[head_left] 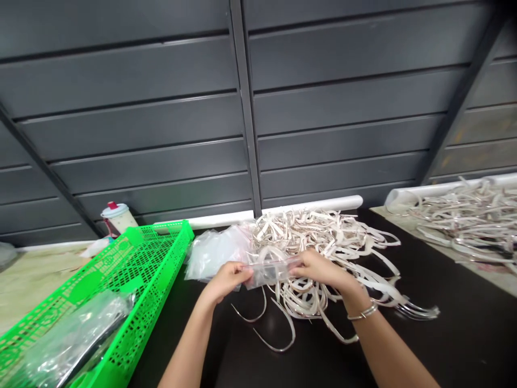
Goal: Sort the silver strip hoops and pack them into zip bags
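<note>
A small clear plastic bag with a reddish strip along its top edge is stretched between my hands. My left hand pinches its left end, and my right hand pinches the right end. Behind and beneath the bag lies a large tangled pile of white and silvery curved strips. A stack of clear plastic bags rests beyond my left hand, beside the pile. Two thin curved strips lie on the black table just in front of the bag.
A green mesh basket at the left holds filled clear bags. A lidded cup stands behind it. White rolls lie along the grey panel wall. More strips are heaped at the far right.
</note>
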Demonstrator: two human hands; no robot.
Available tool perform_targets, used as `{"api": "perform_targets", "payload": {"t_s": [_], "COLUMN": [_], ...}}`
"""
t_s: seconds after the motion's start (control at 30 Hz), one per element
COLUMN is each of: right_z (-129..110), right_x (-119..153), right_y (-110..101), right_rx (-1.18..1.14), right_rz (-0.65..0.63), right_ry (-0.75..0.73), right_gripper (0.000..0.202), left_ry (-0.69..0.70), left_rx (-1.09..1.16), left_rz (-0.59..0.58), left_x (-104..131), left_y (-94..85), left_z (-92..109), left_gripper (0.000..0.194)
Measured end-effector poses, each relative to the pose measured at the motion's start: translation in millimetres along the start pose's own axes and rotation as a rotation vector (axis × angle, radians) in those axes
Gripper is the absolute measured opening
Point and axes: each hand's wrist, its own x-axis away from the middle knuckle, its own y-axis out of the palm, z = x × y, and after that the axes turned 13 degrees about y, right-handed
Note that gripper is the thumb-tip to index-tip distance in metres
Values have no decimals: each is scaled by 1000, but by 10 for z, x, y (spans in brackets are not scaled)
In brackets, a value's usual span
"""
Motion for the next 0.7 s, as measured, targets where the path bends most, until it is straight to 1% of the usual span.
{"api": "perform_targets", "payload": {"t_s": [0.03, 0.1, 0.23, 0.3, 0.37, 0.43, 0.5, 0.53, 0.6, 0.67, 0.7], "right_z": [21, 53, 95, 115, 134, 144, 133, 115, 48, -58, -121], "right_x": [-25, -70, -120, -135, -148, -152, -137, -122, -78, -28, -5], "right_y": [12, 37, 66, 82, 98, 103, 89, 77, 56, 68, 94], "right_rx": [-4, -18, -129, -185, -211, -216, -183, -144, -27, 83, 115], "right_rz": [-15, -20, -4, 3, 21, 46, 78, 116, 262, 415, 451], "right_ry": [23, 39, 76, 109, 156, 187, 196, 192, 154, 74, 15], "right_gripper": [22, 25, 28, 26, 19, 16, 17, 17, 18, 19, 19], "left_ry": [-25, -56, -78, -78, -67, -52, -41, -37, -20, 17, 45], "left_rx": [15, 50, 66, 67, 74, 85, 92, 93, 77, 40, 7], "left_rz": [-21, -18, 51, 94, 148, 202, 240, 250, 252, 229, 207], "left_x": [2, 7, -6, -28, -50, -65, -70, -69, -62, -48, -39], "left_y": [-12, -24, 6, 44, 93, 143, 186, 202, 231, 260, 278], "left_z": [-18, -31, -38, -54, -71, -83, -85, -81, -59, -18, 9], "left_gripper": [44, 48, 52, 50, 46, 41, 38, 36, 31, 26, 23]}}
